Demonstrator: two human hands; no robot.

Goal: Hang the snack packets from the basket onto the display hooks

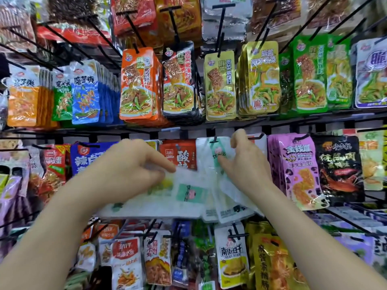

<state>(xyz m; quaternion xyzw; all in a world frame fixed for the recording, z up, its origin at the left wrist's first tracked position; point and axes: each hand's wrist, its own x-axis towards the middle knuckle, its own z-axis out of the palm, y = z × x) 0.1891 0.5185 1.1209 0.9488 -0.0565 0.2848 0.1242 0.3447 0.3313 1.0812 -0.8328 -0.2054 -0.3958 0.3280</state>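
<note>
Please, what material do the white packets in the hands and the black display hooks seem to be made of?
White packets: probably thin plastic film with a soft sheen; they bend and crease in the left hand. Display hooks: likely black-coated metal rod; thin, straight, carrying packet stacks.

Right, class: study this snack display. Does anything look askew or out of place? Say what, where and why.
Yes: the white packets gripped by the left hand lie sideways across the middle row, while hung packets sit upright. The right hand holds another white packet up by a hook.
</note>
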